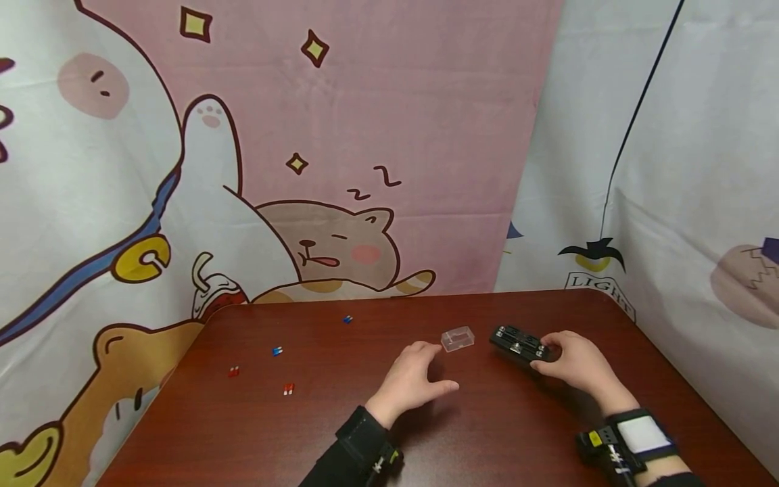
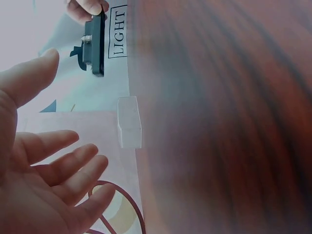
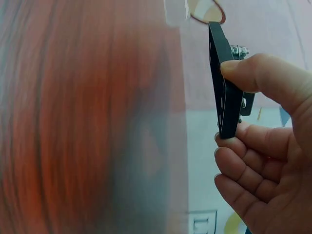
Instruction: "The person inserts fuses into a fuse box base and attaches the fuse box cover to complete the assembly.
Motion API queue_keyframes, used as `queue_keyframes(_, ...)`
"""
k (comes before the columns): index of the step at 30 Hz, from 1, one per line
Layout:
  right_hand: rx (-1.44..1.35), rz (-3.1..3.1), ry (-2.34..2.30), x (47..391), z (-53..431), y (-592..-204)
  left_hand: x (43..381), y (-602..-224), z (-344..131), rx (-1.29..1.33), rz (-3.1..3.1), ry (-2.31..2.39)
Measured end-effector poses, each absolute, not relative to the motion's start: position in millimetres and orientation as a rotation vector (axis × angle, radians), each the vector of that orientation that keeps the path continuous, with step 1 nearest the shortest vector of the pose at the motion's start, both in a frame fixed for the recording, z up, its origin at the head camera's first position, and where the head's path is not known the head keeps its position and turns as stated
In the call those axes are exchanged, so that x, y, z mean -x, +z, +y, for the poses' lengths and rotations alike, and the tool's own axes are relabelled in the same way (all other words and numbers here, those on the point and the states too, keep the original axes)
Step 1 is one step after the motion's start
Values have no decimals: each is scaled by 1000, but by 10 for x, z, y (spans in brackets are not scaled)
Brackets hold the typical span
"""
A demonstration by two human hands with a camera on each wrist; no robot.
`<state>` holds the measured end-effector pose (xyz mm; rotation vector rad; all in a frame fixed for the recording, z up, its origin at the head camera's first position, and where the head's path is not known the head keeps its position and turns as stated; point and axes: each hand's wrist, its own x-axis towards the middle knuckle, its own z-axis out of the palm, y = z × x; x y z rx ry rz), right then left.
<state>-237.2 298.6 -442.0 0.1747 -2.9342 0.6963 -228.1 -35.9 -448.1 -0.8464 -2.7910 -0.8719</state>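
Note:
My right hand (image 1: 578, 362) pinches a black fuse block (image 1: 518, 343) by its right end, thumb on one side and fingers on the other. In the right wrist view, metal screw terminals (image 3: 239, 50) stick out from one face of the block, which is held above the table. My left hand (image 1: 410, 380) holds nothing; its fingers are loosely bent and its thumb is spread apart. Just beyond its fingertips lies a clear plastic cover (image 1: 458, 339) on the table, which also shows in the left wrist view (image 2: 129, 122).
On the left of the brown table (image 1: 201, 433) lie two red blade fuses (image 1: 289, 389) and a blue one (image 1: 277, 351). Another small blue piece (image 1: 347, 319) sits near the back edge. A printed cloth (image 1: 426, 135) hangs right behind the table.

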Motion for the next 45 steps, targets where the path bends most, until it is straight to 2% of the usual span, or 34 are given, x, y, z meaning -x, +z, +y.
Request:
queue_keyframes(23,-522,-2834,742,2339,2121,-4369,2377,-4439,-453,725,-2782,-922)
queue_keyframes(33,-731,-2787,779,2360,1938,-4428,2431,-4440,-585,827,-2764,-905)
queue_keyframes(45,-889,-2797,767,2426,1764,-4512,2456,-4483,-762,834,-2838,-873)
